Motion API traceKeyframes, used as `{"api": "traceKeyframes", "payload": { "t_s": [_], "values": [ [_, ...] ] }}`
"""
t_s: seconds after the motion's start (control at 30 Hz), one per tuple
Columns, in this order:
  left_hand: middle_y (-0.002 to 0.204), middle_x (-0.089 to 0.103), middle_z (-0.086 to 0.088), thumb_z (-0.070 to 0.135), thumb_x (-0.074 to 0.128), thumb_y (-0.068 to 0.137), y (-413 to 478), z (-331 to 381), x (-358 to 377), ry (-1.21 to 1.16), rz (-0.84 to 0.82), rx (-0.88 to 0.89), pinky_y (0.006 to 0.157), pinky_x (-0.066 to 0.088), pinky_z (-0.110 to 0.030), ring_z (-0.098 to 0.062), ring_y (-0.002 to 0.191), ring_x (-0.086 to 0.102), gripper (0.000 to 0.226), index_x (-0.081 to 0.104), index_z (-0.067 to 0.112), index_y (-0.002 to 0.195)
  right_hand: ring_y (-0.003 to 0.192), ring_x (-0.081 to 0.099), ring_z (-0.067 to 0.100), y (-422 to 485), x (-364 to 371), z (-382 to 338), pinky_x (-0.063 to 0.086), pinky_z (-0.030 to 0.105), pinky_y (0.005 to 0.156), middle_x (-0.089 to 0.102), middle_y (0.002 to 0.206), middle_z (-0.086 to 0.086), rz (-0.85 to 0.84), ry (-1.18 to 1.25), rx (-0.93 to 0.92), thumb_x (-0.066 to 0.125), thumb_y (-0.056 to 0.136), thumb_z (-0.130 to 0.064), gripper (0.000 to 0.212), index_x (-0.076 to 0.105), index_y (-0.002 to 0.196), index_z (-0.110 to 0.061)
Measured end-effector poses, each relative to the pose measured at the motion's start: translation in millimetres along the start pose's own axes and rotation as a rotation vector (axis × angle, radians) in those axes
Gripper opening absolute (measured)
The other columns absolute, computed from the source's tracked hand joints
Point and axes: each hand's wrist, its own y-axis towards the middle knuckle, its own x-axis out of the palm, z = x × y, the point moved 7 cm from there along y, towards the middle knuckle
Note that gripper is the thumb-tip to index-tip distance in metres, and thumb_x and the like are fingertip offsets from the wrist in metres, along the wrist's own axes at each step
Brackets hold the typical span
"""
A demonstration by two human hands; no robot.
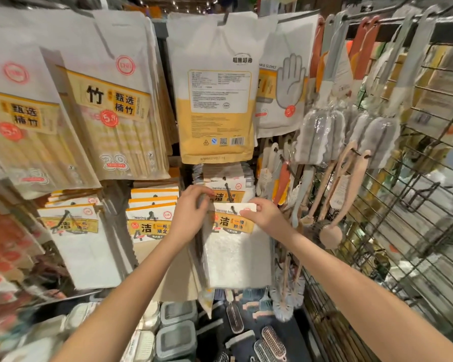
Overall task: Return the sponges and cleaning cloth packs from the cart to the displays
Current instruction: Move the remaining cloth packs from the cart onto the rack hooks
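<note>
Fingers point(247, 210) of the right hand point(263, 216) are pinching the top edge of a cleaning cloth pack point(236, 254), and the left hand point(190, 214) is curling round its upper left corner. Both are holding the card header up at a display hook point(228, 190), just in front of matching packs point(226, 195) hanging there. This pack is looking nearly hung. The cart is lying out of view, so what is remaining cannot be judged.

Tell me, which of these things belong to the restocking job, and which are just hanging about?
Part of the job: cleaning cloth pack, held by the left hand and right hand; hanging cloth packs behind it.
Just there: chopstick packs, glove pack, bottle brushes, scrub brushes.
</note>
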Motion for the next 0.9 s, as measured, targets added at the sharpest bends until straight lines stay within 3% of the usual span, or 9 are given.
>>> {"api": "traceKeyframes", "payload": {
  "t_s": [0.07,0.2,0.27,0.37,0.47,0.57,0.67,0.83,0.9],
  "values": [
    [0.106,0.062,0.009,0.008,0.051,0.093,-5,5,2,-0.045,-0.026,-0.002,0.09,0.047,-0.025,0.001,0.1,0.055,0.022,0.068,0.018,0.101,0.073,0.064,0.001,13,2,-5,0.044,0.019,0.063,0.067,0.08,-0.008,0.062,-0.089,0.021,0.065,0.087,-0.02,0.005,0.065,0.082,-0.019],
    [0.108,0.062,0.01,0.009,0.052,0.094,-13,13,13,-0.03,-0.104,-0.002,0.085,0.043,-0.011,-0.003,0.098,0.057,0.021,0.066,0.02,0.103,0.09,0.063,0.024,43,-3,-4,0.046,0.031,0.069,0.065,0.098,0.006,0.214,-0.386,0.158,0.062,0.087,-0.039,0.035,0.061,0.104,-0.008],
    [0.108,0.06,0.011,0.008,0.052,0.094,-17,18,19,0.003,-0.161,-0.01,0.079,0.037,-0.001,-0.001,0.097,0.055,0.022,0.065,0.019,0.107,0.096,0.062,0.03,47,-3,-3,0.047,0.034,0.073,0.064,0.103,0.012,0.208,-0.467,0.242,0.06,0.089,-0.04,0.041,0.058,0.108,-0.004],
    [0.106,0.061,0.008,0.007,0.052,0.094,-25,30,22,0.013,-0.205,-0.023,0.078,0.036,-0.001,-0.005,0.098,0.055,0.021,0.066,0.014,0.108,0.102,0.062,0.032,32,-8,-6,0.051,0.035,0.079,0.064,0.109,0.012,0.178,-0.471,0.217,0.061,0.086,-0.038,0.043,0.057,0.114,-0.006],
    [0.103,0.063,0.006,0.009,0.053,0.094,-36,44,34,-0.034,-0.235,-0.048,0.082,0.042,-0.012,-0.01,0.099,0.059,0.018,0.066,0.015,0.104,0.109,0.058,0.029,-19,-23,-6,0.05,0.039,0.09,0.06,0.121,0.009,0.127,-0.408,0.201,0.058,0.088,-0.031,0.047,0.048,0.129,-0.012],
    [0.101,0.066,0.002,0.015,0.051,0.095,-59,66,62,-0.074,-0.34,-0.05,0.084,0.044,-0.018,-0.013,0.099,0.061,0.017,0.066,0.016,0.103,0.104,0.058,0.021,-93,-48,-7,0.048,0.032,0.089,0.058,0.116,0.0,0.086,-0.326,0.215,0.057,0.092,-0.029,0.043,0.047,0.13,-0.012],
    [0.099,0.067,0.003,0.025,0.049,0.098,-96,99,98,-0.166,-0.437,-0.046,0.089,0.048,-0.027,-0.012,0.097,0.063,0.019,0.065,0.019,0.103,0.11,0.055,0.017,-173,-76,6,0.043,0.026,0.091,0.055,0.129,0.001,0.058,-0.318,0.262,0.055,0.092,-0.033,0.048,0.046,0.135,-0.012],
    [0.095,0.069,-0.002,0.023,0.05,0.098,-182,170,172,-0.251,-0.643,-0.004,0.09,0.05,-0.037,-0.018,0.093,0.066,0.016,0.065,0.019,0.099,0.103,0.054,0.016,-336,-135,54,0.044,0.029,0.087,0.057,0.12,0.001,0.208,-0.278,0.46,0.056,0.089,-0.041,0.047,0.05,0.13,-0.018],
    [0.091,0.067,-0.002,0.017,0.048,0.099,-224,204,202,-0.31,-0.73,0.003,0.085,0.05,-0.032,-0.008,0.083,0.065,0.016,0.063,0.012,0.101,0.097,0.056,0.014,-405,-155,69,0.042,0.021,0.079,0.059,0.114,0.001,0.276,-0.258,0.526,0.057,0.091,-0.037,0.041,0.052,0.127,-0.018]
  ]
}}
